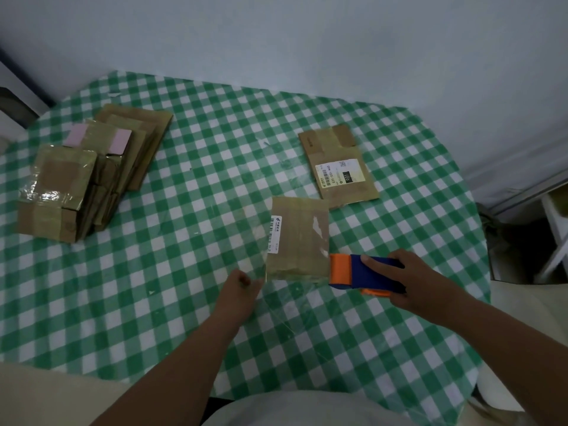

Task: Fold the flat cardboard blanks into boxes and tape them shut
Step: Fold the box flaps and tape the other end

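Observation:
A small folded cardboard box (298,238) with a barcode label stands on the green checked tablecloth (196,241) in front of me. My right hand (408,281) grips a blue and orange tape dispenser (362,273), whose orange end touches the box's near right corner. A strip of clear tape (261,265) stretches from the box's left side to my left hand (239,287), which pinches its free end just left of the box.
A flat cardboard blank (338,166) with a white shipping label lies behind the box to the right. A pile of taped boxes and cardboard (89,170) sits at the table's left. Walls close off the far side; a white frame (556,238) stands at right.

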